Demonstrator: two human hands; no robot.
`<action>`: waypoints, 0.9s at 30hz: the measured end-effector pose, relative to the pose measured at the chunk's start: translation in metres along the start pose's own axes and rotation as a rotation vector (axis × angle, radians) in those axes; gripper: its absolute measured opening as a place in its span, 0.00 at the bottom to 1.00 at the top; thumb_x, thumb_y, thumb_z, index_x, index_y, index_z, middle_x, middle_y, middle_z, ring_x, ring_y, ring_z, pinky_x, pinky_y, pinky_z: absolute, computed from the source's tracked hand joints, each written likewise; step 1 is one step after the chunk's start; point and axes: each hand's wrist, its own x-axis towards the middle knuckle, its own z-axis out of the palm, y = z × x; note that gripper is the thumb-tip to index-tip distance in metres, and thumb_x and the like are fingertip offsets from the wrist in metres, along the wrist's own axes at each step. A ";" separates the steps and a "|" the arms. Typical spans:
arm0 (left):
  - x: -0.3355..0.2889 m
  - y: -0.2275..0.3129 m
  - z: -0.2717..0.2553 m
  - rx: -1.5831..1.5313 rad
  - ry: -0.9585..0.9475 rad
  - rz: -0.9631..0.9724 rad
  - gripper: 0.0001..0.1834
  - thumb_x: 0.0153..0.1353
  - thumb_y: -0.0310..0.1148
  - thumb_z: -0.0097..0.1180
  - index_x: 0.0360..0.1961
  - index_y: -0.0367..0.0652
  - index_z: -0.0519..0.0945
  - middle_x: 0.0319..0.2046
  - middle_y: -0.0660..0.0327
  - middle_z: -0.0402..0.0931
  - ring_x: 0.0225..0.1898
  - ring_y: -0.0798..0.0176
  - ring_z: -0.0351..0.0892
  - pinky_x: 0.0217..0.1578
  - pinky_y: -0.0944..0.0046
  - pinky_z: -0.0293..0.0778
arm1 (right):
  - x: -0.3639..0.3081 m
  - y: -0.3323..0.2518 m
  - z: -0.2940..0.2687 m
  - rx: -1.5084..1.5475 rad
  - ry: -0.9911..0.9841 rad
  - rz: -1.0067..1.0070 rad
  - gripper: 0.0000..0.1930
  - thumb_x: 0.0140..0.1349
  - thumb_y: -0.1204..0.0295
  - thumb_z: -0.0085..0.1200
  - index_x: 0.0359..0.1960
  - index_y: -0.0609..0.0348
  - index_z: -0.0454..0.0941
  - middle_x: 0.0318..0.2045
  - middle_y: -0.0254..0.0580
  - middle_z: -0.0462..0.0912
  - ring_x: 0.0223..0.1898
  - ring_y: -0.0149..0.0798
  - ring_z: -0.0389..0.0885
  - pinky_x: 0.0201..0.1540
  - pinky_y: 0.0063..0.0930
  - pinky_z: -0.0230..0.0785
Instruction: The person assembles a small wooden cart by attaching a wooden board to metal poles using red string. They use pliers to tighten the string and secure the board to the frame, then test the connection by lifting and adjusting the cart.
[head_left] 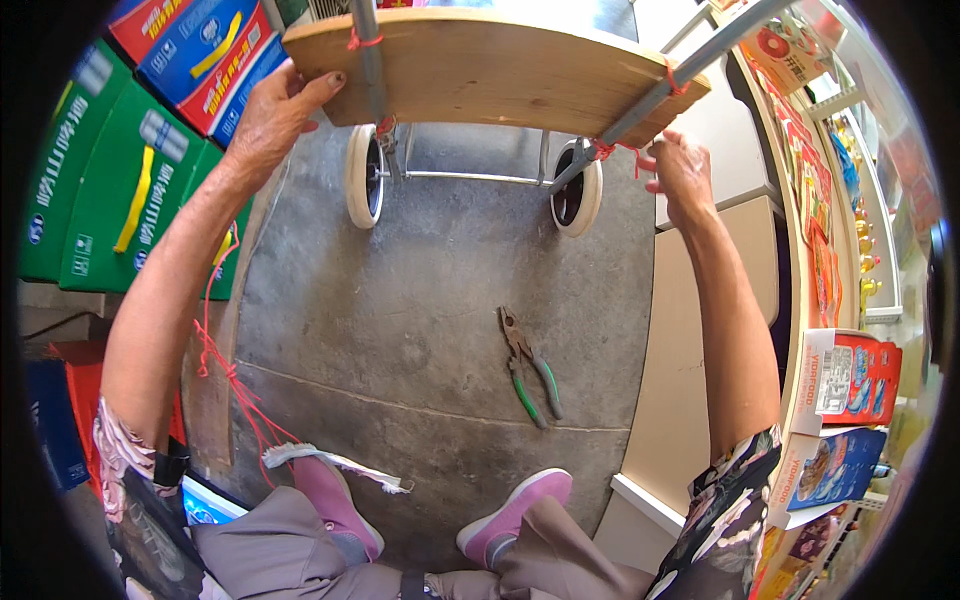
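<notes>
A wooden board (480, 75) spans the metal frame tubes of a two-wheeled cart at the top of the view. Red string (602, 150) ties the board to the tubes. My left hand (272, 118) grips the board's left end, thumb on its face and the other fingers partly hidden. At the lower right corner, my right hand (682, 172) has its fingers curled close to the board's edge and a loose string end; what they hold is hidden. Pliers (526, 365) with green and grey handles lie on the floor between my hands and feet.
White-rimmed wheels (364, 176) stand on the concrete floor. Loose red string (232, 372) trails at left beside a strip of whitish material (340, 464). Green cartons (120, 190) are stacked at left. Shelves with packaged goods (850, 380) and a beige cabinet (690, 360) line the right.
</notes>
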 end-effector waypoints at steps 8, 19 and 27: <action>0.008 -0.018 0.012 0.069 -0.006 0.032 0.44 0.52 0.63 0.58 0.55 0.32 0.70 0.48 0.45 0.74 0.49 0.54 0.76 0.44 0.59 0.74 | -0.017 0.025 0.045 0.255 -0.050 0.073 0.15 0.55 0.74 0.52 0.43 0.68 0.76 0.31 0.41 0.80 0.28 0.30 0.79 0.24 0.24 0.68; 0.014 -0.037 0.018 0.057 0.089 0.051 0.45 0.47 0.66 0.60 0.51 0.33 0.74 0.43 0.49 0.77 0.43 0.60 0.78 0.40 0.67 0.75 | -0.030 0.028 0.065 0.302 0.120 -0.104 0.13 0.58 0.73 0.57 0.40 0.71 0.76 0.30 0.42 0.81 0.30 0.30 0.80 0.23 0.21 0.70; 0.016 -0.037 0.017 0.005 0.052 0.049 0.41 0.48 0.63 0.61 0.49 0.35 0.76 0.41 0.55 0.79 0.42 0.64 0.77 0.38 0.67 0.73 | -0.029 0.026 0.063 0.199 0.147 -0.117 0.13 0.57 0.69 0.59 0.36 0.69 0.77 0.26 0.39 0.80 0.25 0.29 0.80 0.21 0.19 0.67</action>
